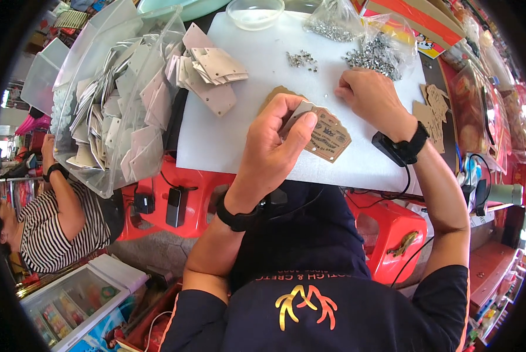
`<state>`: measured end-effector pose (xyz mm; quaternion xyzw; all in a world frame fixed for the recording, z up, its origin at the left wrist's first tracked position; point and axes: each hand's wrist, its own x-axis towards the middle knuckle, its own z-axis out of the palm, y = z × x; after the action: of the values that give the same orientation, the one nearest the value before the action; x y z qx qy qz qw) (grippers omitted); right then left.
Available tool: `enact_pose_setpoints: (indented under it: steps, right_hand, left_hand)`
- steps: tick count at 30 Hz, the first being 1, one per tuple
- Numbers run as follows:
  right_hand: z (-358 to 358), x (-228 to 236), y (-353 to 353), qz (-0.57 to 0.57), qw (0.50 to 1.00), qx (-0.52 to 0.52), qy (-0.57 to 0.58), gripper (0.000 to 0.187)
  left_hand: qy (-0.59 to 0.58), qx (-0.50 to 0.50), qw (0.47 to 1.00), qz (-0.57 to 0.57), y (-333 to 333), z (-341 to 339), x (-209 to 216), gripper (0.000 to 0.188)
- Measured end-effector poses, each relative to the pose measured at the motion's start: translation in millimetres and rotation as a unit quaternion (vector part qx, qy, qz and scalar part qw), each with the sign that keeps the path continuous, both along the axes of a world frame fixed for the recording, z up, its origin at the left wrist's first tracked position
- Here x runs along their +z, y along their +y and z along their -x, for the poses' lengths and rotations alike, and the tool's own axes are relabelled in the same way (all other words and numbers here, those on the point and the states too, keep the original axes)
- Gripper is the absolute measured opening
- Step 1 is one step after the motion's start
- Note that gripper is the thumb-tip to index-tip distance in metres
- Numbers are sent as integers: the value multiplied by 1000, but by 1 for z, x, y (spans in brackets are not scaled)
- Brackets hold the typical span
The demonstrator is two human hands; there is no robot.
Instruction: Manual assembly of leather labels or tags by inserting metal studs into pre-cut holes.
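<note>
My left hand (274,144) is closed, thumb on top, on a brown kraft card (331,136) with a scalloped edge, dark print and small holes. A pale grey piece (301,110) is pinched with it under the fingers. Behind that hand, another brown card (281,92) lies partly hidden on the white board (216,138). My right hand (375,97) rests at the board, its fingers curled together; whatever is in them is too small to make out. Just beyond it are small silvery metal pieces (357,57), and a few more (301,60) form a loose pile.
A clear plastic bin (107,188) full of pale flat pieces stands at the left, with a stack of similar pieces (213,70) beside it. Bags of metal bits (333,23) and a clear bowl (254,14) sit at the back. Brown cards (430,111) lie right; another person (63,217) sits left.
</note>
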<state>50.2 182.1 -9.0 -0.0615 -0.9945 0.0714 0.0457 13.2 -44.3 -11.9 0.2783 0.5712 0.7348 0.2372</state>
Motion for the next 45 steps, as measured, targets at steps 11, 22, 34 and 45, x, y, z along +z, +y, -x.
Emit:
enact_pose_setpoints:
  steps: [11, 22, 34, 45]
  right_hand:
    - [-2, -8, 12, 54, 994, 74, 59, 10]
    - [-15, 20, 15, 357, 931, 68, 17, 13]
    - [-51, 89, -11, 469, 856, 213, -47, 10]
    - [-42, 94, -9, 482, 832, 230, -149, 16]
  left_hand:
    - [63, -2, 998, 1, 5, -2, 3, 13]
    - [188, 4, 982, -31, 6, -1, 5, 15]
    - [395, 4, 911, -120, 2, -14, 20, 44]
    - [338, -30, 932, -124, 4, -16, 7, 41]
